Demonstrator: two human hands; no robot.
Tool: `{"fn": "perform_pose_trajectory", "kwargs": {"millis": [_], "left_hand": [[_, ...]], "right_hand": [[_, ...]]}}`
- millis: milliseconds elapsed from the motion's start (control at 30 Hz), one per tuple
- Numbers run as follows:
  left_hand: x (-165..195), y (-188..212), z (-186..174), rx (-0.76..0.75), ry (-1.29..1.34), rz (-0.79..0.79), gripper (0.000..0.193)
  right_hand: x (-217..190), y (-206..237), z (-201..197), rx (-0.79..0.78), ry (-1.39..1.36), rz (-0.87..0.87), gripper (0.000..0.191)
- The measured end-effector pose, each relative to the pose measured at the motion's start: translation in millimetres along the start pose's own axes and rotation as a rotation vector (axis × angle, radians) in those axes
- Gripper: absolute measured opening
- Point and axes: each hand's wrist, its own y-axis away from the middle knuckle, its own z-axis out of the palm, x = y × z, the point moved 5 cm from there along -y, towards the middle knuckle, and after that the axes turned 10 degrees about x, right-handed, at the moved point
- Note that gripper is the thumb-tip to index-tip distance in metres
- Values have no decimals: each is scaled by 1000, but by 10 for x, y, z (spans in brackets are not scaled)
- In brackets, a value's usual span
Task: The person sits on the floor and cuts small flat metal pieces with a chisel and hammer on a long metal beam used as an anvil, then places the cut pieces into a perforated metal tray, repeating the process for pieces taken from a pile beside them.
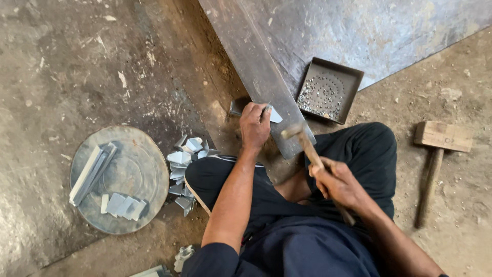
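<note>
Fingers of the left hand (254, 125) pinch a small metal piece (274, 115) flat on the long steel bar (261, 77). Just to its right, the right hand (335, 182) is clenched on the hammer (302, 137), its head near the piece, handle slanting back toward the body.

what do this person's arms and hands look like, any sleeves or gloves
Both hands, the left hand and the right hand, are bare: no gloves, rings or watch visible. The forearms are uncovered. A dark navy short sleeve shows on the left upper arm.
</note>
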Motion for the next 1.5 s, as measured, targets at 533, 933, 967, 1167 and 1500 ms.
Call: {"fn": "perform_pose_trajectory", "kwargs": {"millis": [533, 933, 967, 1167, 1500], "left_hand": [[-29, 16, 30, 8, -79, 101, 6], [-26, 15, 31, -30, -85, 69, 7], [-28, 22, 33, -43, -83, 69, 6], [26, 0, 50, -32, -129, 119, 6], [7, 7, 34, -22, -144, 81, 5]], "right_hand": [[-557, -123, 167, 275, 572, -665, 47], [-58, -225, 246, -139, -454, 131, 52], [-55, -207, 217, -69, -346, 121, 53], [-580, 84, 71, 265, 127, -631, 39], [-163, -290, 150, 251, 489, -804, 44]]}}
